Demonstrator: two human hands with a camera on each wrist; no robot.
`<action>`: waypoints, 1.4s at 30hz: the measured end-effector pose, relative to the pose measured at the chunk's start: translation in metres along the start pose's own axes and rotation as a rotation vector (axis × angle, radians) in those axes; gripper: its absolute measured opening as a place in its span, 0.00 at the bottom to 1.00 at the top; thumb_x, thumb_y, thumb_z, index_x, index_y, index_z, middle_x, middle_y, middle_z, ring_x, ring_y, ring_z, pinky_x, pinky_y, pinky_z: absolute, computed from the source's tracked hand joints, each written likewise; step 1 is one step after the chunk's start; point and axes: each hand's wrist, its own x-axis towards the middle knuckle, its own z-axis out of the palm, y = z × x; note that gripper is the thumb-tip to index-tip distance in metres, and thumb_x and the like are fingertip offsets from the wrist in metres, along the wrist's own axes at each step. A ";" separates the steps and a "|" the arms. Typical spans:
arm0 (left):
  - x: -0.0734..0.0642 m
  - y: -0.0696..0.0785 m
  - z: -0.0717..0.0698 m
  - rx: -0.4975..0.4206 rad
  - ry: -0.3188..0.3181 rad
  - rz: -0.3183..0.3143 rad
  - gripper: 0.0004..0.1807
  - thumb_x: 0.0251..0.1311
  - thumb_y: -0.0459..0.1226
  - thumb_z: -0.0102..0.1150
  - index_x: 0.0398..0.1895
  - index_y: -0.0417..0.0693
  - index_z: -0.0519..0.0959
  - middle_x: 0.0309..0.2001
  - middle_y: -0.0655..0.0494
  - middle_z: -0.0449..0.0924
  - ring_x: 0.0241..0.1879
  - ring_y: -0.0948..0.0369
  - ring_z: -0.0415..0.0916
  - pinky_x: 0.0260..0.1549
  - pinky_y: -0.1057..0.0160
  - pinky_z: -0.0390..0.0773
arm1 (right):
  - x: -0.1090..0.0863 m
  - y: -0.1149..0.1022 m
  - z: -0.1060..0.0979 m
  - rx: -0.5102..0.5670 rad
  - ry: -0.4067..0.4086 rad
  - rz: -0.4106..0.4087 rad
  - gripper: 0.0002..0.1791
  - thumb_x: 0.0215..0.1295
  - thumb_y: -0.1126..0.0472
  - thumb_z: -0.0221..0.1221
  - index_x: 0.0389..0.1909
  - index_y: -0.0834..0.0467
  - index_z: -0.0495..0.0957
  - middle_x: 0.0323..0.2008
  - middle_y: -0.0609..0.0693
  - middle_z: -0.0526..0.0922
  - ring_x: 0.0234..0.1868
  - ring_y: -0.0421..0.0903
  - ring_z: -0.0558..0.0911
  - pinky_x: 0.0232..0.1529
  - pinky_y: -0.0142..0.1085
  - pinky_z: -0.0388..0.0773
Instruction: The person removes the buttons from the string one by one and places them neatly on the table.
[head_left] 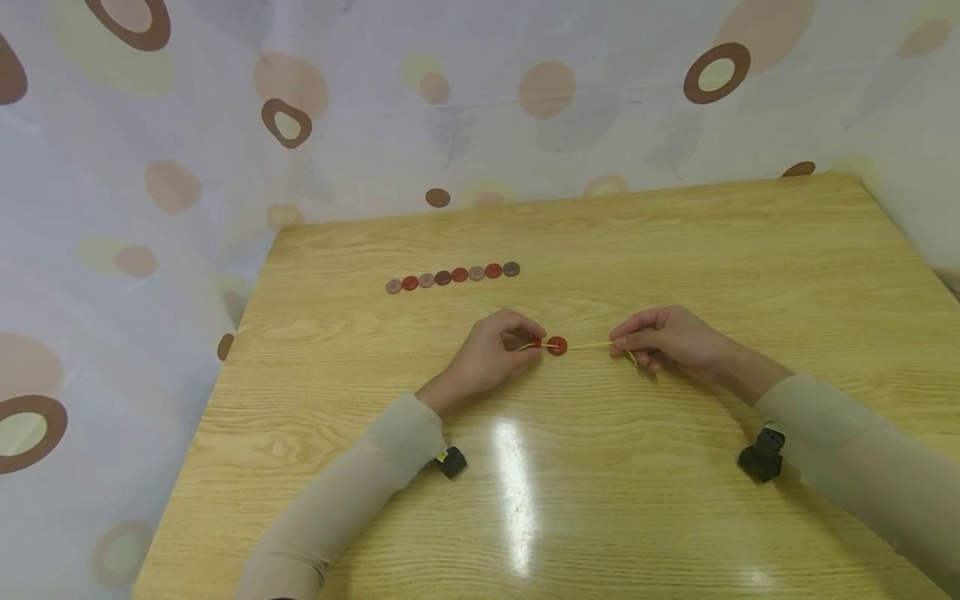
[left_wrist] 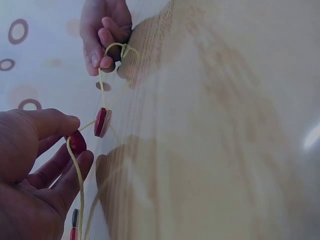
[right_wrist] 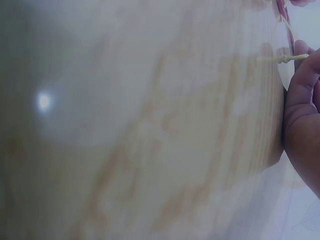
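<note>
Between thumb and fingers, my left hand (head_left: 491, 354) pinches a red button (left_wrist: 76, 142) with a yellow string (left_wrist: 79, 172) passing through it. A second red button (head_left: 557, 345) is threaded on the same string, just right of the left fingertips and close above the table. My right hand (head_left: 671, 342) pinches the string on the far side of that button. The stretch between the hands looks taut. A short looped or knotted end (right_wrist: 286, 59) hangs from the right fingers.
A row of several red, brown, pinkish and grey buttons (head_left: 460, 274) lies on the wooden table (head_left: 337, 500), beyond the left hand. Spotted cloth (head_left: 487, 100) hangs behind the table and along its left side.
</note>
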 end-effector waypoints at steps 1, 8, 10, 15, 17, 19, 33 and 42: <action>0.000 0.000 0.000 0.000 0.002 -0.001 0.11 0.63 0.30 0.66 0.49 0.41 0.83 0.48 0.55 0.80 0.49 0.61 0.78 0.51 0.64 0.79 | 0.000 0.000 0.000 0.000 0.002 0.001 0.16 0.71 0.65 0.60 0.53 0.73 0.77 0.39 0.54 0.88 0.24 0.37 0.75 0.24 0.28 0.76; -0.003 0.000 -0.003 -0.010 0.009 -0.007 0.11 0.63 0.29 0.66 0.48 0.41 0.83 0.47 0.54 0.81 0.49 0.59 0.79 0.51 0.63 0.79 | -0.001 0.000 0.000 0.000 0.005 0.001 0.15 0.71 0.65 0.60 0.53 0.72 0.78 0.39 0.54 0.88 0.24 0.37 0.75 0.24 0.28 0.76; -0.004 0.000 -0.004 -0.016 0.012 -0.011 0.11 0.63 0.29 0.66 0.48 0.40 0.83 0.48 0.53 0.81 0.49 0.59 0.79 0.51 0.63 0.79 | -0.001 0.000 0.000 0.003 0.003 -0.001 0.15 0.71 0.66 0.60 0.52 0.72 0.78 0.39 0.54 0.88 0.24 0.37 0.75 0.24 0.28 0.76; -0.006 -0.001 -0.007 -0.012 0.023 -0.022 0.12 0.63 0.29 0.66 0.49 0.39 0.83 0.48 0.53 0.80 0.49 0.59 0.79 0.52 0.64 0.79 | 0.000 0.001 0.000 0.009 -0.004 -0.007 0.14 0.71 0.66 0.60 0.52 0.71 0.79 0.39 0.54 0.88 0.24 0.37 0.75 0.24 0.28 0.76; -0.006 -0.002 -0.007 -0.009 0.026 -0.024 0.12 0.63 0.29 0.66 0.49 0.39 0.83 0.47 0.53 0.81 0.49 0.59 0.79 0.52 0.64 0.79 | 0.001 0.001 -0.001 0.008 -0.006 -0.011 0.14 0.71 0.66 0.60 0.52 0.71 0.79 0.39 0.54 0.88 0.24 0.37 0.75 0.24 0.28 0.76; -0.007 -0.003 -0.009 -0.006 0.030 -0.026 0.12 0.62 0.29 0.67 0.49 0.39 0.83 0.47 0.53 0.81 0.49 0.59 0.79 0.52 0.64 0.79 | 0.001 0.001 -0.001 0.006 -0.007 -0.012 0.15 0.71 0.66 0.60 0.52 0.72 0.79 0.39 0.54 0.88 0.24 0.37 0.75 0.24 0.28 0.76; -0.014 -0.005 -0.018 -0.014 0.054 -0.033 0.12 0.62 0.29 0.67 0.49 0.39 0.83 0.48 0.53 0.80 0.50 0.58 0.79 0.53 0.62 0.79 | 0.002 0.003 -0.002 -0.003 -0.012 -0.028 0.14 0.71 0.66 0.60 0.51 0.71 0.79 0.39 0.54 0.88 0.24 0.37 0.75 0.24 0.28 0.76; -0.016 -0.005 -0.019 -0.005 0.063 -0.045 0.12 0.63 0.29 0.67 0.48 0.39 0.82 0.47 0.53 0.80 0.49 0.59 0.79 0.52 0.62 0.79 | 0.000 0.001 -0.001 -0.007 -0.008 -0.028 0.15 0.71 0.66 0.60 0.52 0.72 0.79 0.39 0.54 0.88 0.24 0.38 0.75 0.24 0.29 0.76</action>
